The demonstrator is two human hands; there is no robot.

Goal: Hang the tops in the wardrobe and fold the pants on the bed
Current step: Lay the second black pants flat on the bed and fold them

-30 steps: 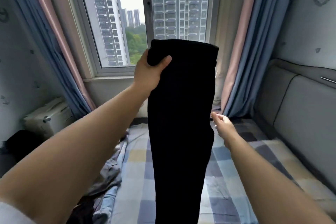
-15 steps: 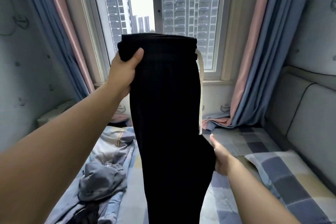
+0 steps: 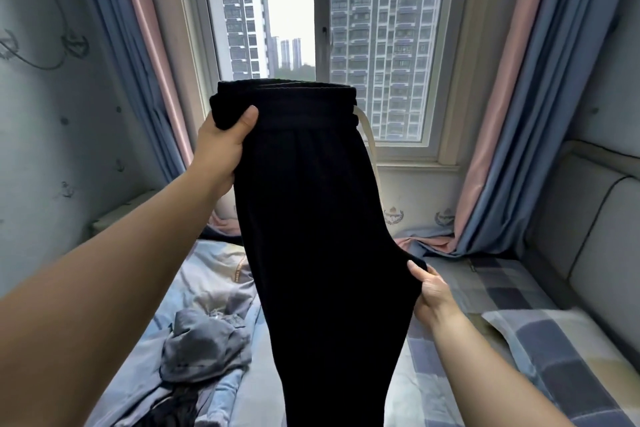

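The left hand (image 3: 221,146) was raised in front of the window (image 3: 346,45), its thumb laid across the front of the waistband and its fingers curled behind, gripping the upper left corner of a pair of black pants (image 3: 322,236). From that grip the pants hung straight down, folded lengthwise into one long dark panel, with the legs running out of view at the bottom edge. A pale drawstring (image 3: 369,142) dangled from the far end of the waistband, away from the left hand.

The right hand (image 3: 431,293) sat lower and off to the right of the left one, pinching the right edge of the pants where the fabric bulged out at the crotch seam, thumb on the near side and fingers tucked behind the cloth.

Below both hands lay the bed (image 3: 485,291), covered in a checked sheet of blue, grey and cream. A matching checked pillow (image 3: 571,350) lay just to the right of the right forearm, against a padded grey headboard (image 3: 595,229). Under the left forearm a heap of crumpled grey and light-blue clothes (image 3: 204,343) rested on the bed, with something dark at its near end that could not be made out. Pink and blue curtains (image 3: 519,114) hung on both sides of the window.
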